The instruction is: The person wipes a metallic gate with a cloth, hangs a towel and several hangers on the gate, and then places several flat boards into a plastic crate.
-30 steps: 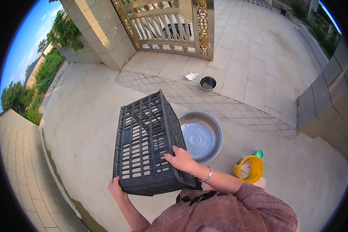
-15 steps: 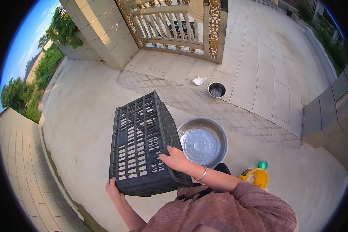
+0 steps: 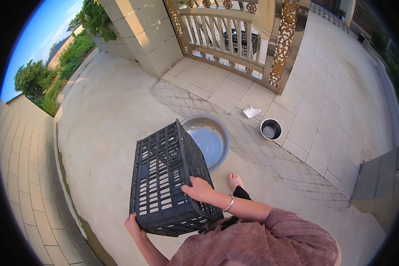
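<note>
Your right hand (image 3: 199, 189) lies curled over the near right edge of the black plastic crate (image 3: 169, 177), gripping it; your left hand (image 3: 133, 224) grasps the lower left corner from beneath. You hold the crate tilted off the ground, in front of your chest. Just beyond it on the concrete sits a wide metal basin (image 3: 210, 139). Farther right stand a small steel bowl (image 3: 271, 129) and a white scrap (image 3: 251, 111), near the ornate gate (image 3: 235, 40).
</note>
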A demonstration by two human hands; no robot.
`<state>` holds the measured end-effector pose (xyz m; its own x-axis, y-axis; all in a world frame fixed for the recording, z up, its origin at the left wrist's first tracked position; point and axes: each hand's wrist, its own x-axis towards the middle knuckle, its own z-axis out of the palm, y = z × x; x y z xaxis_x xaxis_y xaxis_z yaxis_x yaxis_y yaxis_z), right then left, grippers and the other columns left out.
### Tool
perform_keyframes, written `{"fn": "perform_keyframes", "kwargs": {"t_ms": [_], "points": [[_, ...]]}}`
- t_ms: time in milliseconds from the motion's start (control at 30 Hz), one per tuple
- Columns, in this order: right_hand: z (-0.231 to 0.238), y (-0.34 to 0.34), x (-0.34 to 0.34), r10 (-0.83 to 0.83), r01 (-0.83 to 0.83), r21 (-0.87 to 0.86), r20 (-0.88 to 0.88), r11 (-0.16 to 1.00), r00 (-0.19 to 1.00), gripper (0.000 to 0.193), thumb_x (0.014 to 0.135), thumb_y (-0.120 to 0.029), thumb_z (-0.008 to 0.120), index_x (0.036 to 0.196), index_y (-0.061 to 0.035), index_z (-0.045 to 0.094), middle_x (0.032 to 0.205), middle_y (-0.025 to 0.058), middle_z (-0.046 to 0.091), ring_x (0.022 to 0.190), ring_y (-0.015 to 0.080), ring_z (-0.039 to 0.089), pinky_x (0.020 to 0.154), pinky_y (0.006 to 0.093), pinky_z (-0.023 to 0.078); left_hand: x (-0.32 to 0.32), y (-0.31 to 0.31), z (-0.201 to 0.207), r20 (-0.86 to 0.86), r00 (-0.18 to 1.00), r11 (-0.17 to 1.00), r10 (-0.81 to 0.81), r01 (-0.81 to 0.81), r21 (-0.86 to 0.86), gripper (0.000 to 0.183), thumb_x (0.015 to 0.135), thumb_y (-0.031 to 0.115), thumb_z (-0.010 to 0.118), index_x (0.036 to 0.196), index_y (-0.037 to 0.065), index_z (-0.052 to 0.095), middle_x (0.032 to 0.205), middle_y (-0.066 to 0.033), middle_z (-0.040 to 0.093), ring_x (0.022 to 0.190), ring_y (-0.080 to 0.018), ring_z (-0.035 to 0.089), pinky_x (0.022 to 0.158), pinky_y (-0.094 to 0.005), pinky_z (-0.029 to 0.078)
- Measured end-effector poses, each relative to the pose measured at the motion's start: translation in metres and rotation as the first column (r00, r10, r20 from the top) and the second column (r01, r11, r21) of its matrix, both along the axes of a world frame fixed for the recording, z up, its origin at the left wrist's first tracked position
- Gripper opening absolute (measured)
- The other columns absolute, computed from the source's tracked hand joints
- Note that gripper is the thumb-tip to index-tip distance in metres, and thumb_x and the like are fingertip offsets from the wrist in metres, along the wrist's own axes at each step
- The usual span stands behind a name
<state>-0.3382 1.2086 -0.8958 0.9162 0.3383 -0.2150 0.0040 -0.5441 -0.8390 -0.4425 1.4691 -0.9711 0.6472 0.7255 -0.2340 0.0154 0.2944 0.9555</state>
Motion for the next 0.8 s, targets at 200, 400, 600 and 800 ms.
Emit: {"fn": "perform_keyframes", "kwargs": {"t_ms": [200,400,600,800], "points": [[-0.092,0.014,0.078,0.162,-0.156,-0.064,0.103,0.986,0.981,0.047,0.071,-0.033,0.045,0.090,0.0100,0.049,0.084,0.0266,0.055,0.081,0.0379,0.054,0.076,0.0384,0.042,0.044,-0.023,-0.108,0.120,0.971,0.975,0.209,-0.198,-0.101,0.016,0.067,0.007,0.050,0.068,-0.009,0.051,0.067,-0.0108,0.054,0.056,-0.0174,0.050,0.054,-0.0280,0.043],[-0.127,-0.008,0.144,0.216,-0.207,-0.081,0.121,0.975,0.969,0.044,0.071,-0.034,0.048,0.091,0.0051,0.051,0.084,0.0240,0.057,0.081,0.0374,0.054,0.074,0.0390,0.042,0.089,-0.066,-0.147,0.089,0.942,0.933,0.325,-0.303,-0.192,0.017,0.068,0.005,0.050,0.073,-0.012,0.052,0.069,-0.0107,0.056,0.057,-0.0159,0.052,0.053,-0.0258,0.043],[-0.104,-0.002,0.207,0.278,-0.280,0.014,0.088,0.960,0.957,0.040,0.071,-0.028,0.051,0.090,0.0076,0.052,0.083,0.0210,0.058,0.079,0.0287,0.057,0.071,0.0334,0.042,0.136,-0.065,-0.119,0.067,0.925,0.922,0.374,-0.363,-0.137,0.018,0.069,0.004,0.050,0.075,-0.012,0.053,0.069,-0.0107,0.056,0.056,-0.0154,0.052,0.053,-0.0252,0.043],[-0.080,0.014,0.246,0.310,-0.309,-0.035,0.059,0.951,0.949,0.040,0.071,-0.027,0.051,0.093,0.0068,0.052,0.085,0.0181,0.059,0.080,0.0247,0.057,0.072,0.0318,0.043,0.159,-0.057,-0.068,0.034,0.913,0.907,0.406,-0.397,-0.140,0.017,0.069,0.005,0.050,0.074,-0.011,0.054,0.069,-0.0102,0.056,0.059,-0.0155,0.052,0.056,-0.0252,0.043]]}}
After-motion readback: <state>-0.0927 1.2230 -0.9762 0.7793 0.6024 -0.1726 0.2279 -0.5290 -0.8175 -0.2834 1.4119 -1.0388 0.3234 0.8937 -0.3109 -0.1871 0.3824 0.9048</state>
